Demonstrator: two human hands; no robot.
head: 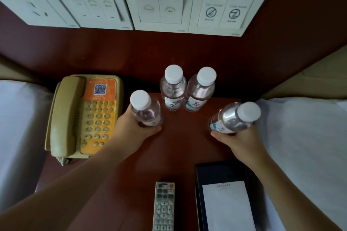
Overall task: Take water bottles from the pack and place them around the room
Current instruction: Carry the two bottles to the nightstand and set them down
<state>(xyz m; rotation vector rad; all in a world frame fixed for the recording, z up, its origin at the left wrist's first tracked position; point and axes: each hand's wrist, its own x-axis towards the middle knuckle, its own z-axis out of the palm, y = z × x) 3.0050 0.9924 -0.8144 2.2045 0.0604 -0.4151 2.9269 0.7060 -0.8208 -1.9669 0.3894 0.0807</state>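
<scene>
Four water bottles (173, 88), two standing, one per hand (134, 129)

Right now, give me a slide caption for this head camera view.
Both hands, left and right, each grip a water bottle on a nightstand behind which two more stand.

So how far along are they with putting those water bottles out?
Two capped bottles already stand side by side at the back of the nightstand. Two more are in hand: the left hand grips one bottle, the right hand grips a tilted one. Both have yet to be released. The pack is out of view.
</scene>
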